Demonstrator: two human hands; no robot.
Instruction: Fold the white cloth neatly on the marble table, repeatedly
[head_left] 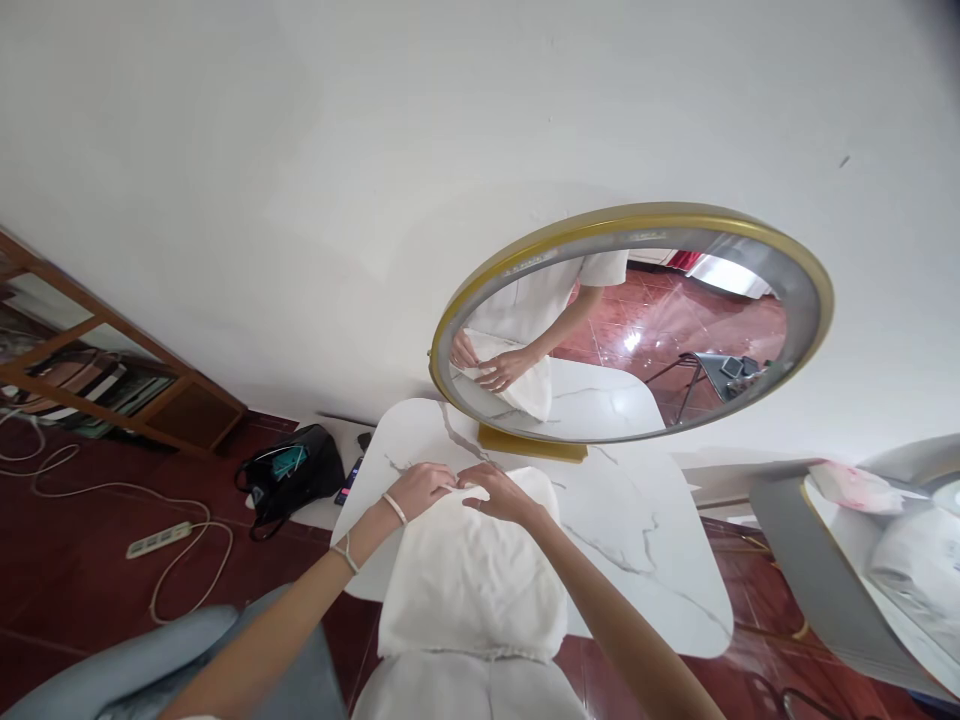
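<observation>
A white cloth [480, 590], wrinkled and with a fuzzy lower edge, hangs over the front of the marble-patterned table [630, 570] towards my body. Its upper edge is gathered between both hands. My left hand [429, 488], with bands on the wrist, pinches the edge with curled fingers. Close beside it, my right hand [495, 492] has fingers and thumb closed on the same edge. Just beyond the hands stands an oval gold-framed mirror [634, 325] on a gold base [532, 443], reflecting both hands and the cloth.
A white wall [300, 200] rises behind the table. On the left are a wooden shelf [195, 410], a black bag [319, 470] and a power strip [159, 540] with its cable on the red floor. At right, another table [832, 560] bears plastic bags [919, 565].
</observation>
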